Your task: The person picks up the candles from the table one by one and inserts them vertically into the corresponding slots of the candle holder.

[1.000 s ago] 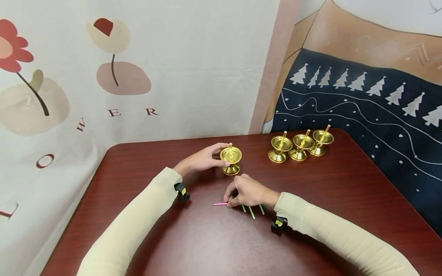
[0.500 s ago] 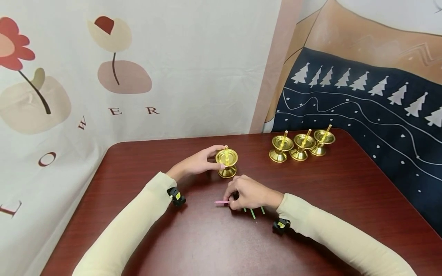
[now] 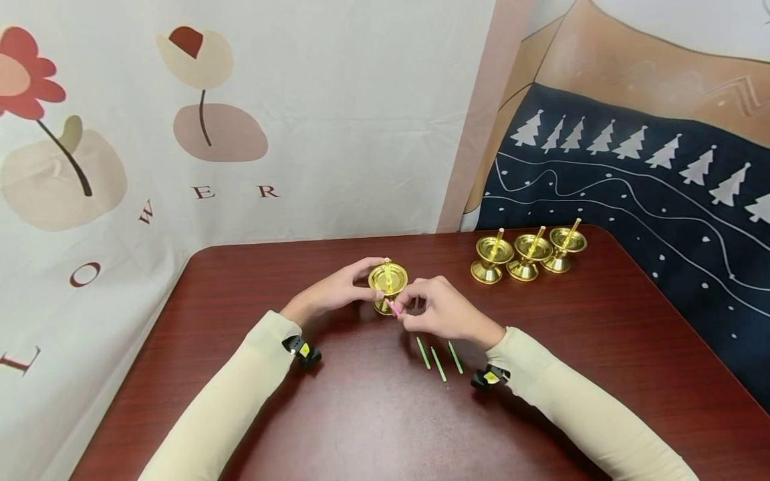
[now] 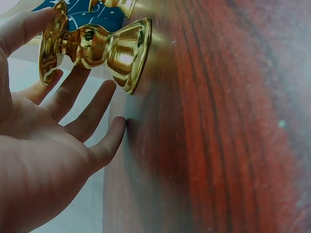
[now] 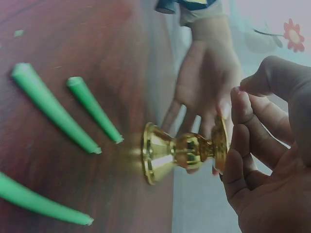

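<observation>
On the far left, a pale cloth (image 3: 337, 133) printed with flowers is hanging behind the counter (image 3: 337, 414). The left hand (image 3: 337, 288) is gripping the dish of a gold stand (image 3: 398, 278), its thumb resting at the near rim; the stand is standing upright, a slim rod (image 3: 388, 272) rising from its dish. Just to the right, the right hand (image 3: 443, 311) is pinching a pink stick (image 3: 393, 308), whose free end is showing in front of the stand; whether they are touching, I cannot tell. Nearer the person, three green sticks (image 3: 438, 364) are lying apart on the counter. Farther right, three similar stands (image 3: 522, 270) are standing in a row before a dark blue cloth (image 3: 577, 175).
</observation>
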Motion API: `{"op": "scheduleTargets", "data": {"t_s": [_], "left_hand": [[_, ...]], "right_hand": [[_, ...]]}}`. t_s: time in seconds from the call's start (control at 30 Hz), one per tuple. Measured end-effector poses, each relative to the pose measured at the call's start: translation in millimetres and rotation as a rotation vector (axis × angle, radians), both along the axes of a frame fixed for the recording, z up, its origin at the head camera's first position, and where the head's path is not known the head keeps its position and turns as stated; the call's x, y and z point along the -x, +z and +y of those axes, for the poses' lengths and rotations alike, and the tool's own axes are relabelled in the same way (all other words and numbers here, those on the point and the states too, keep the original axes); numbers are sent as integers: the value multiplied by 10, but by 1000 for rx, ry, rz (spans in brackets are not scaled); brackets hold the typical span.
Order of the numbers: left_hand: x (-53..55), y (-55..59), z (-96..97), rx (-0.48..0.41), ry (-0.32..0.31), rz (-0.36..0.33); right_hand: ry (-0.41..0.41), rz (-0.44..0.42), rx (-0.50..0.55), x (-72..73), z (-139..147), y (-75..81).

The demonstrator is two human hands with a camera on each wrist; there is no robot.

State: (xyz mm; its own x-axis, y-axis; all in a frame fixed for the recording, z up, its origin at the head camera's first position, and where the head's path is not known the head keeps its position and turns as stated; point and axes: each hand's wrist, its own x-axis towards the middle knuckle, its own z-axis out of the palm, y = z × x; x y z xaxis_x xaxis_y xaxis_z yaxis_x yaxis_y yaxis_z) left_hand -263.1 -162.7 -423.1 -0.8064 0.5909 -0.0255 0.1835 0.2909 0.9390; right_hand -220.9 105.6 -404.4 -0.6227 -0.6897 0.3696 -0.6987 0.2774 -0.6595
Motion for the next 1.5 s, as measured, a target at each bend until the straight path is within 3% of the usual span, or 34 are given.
{"op": "scheduleTargets", "data": {"t_s": [0.33,0.53,0.8,1.5], "left_hand": [[-103,-18,-48,-48,23,-50],[-132,-28,-79,-48,32,-62],[-163,-69,-129,-57,31,-72],[-228,-50,-146,-43,43,-58]], "right_hand": [[-143,-138,202,174,-149,65],[-205,-122,293,282,-251,120],[-217,-120,377,348,-357,152],[-222,-86,342,383,-426,147]]}}
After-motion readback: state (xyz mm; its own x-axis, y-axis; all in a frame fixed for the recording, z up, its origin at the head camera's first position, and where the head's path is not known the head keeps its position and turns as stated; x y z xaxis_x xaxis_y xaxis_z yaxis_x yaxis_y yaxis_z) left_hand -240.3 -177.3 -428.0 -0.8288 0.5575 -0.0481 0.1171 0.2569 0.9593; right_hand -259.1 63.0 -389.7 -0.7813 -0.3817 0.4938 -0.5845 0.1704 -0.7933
